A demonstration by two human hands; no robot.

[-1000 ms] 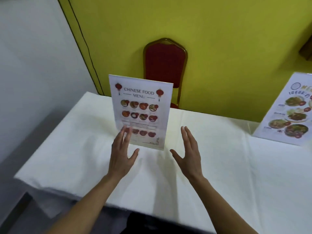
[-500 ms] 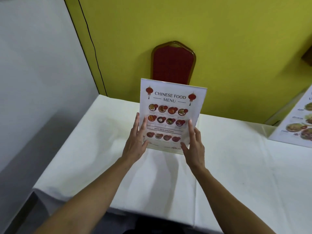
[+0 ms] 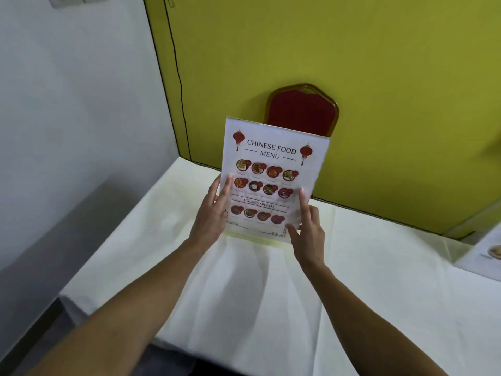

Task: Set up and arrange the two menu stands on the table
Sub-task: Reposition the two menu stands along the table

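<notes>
- Overall, a table (image 3: 366, 308) covered with a white cloth fills the lower part of the view; a yellow wall (image 3: 352, 50) stands behind it and a grey-white wall (image 3: 67, 104) lies to the left.
- Behind the table's far edge, a red chair (image 3: 302, 112) with a gold-coloured frame stands against the yellow wall.
- At centre, the menu stand (image 3: 271, 169) is a clear upright holder with a printed sheet. Its top leans slightly away from the camera. Whether its base touches the cloth cannot be told.
- Readable text on the sheet: "CHINESE FOOD MENU" at the top between two red lantern graphics, and "HOUSES SPECIAL" on a band lower down. Rows of round dish photos sit above and below that band; their small captions are too blurred to read.
- At the right frame edge, a second menu stand (image 3: 485, 256) rests on the cloth, well apart from the first and mostly cut off; no text is legible.
- The left hand (image 3: 210, 215) grips the left edge of the menu stand, fingers extended up along the front face.
- The right hand (image 3: 307, 232) grips the lower right edge, index finger extended up the front face, thumb near the bottom corner.
</notes>
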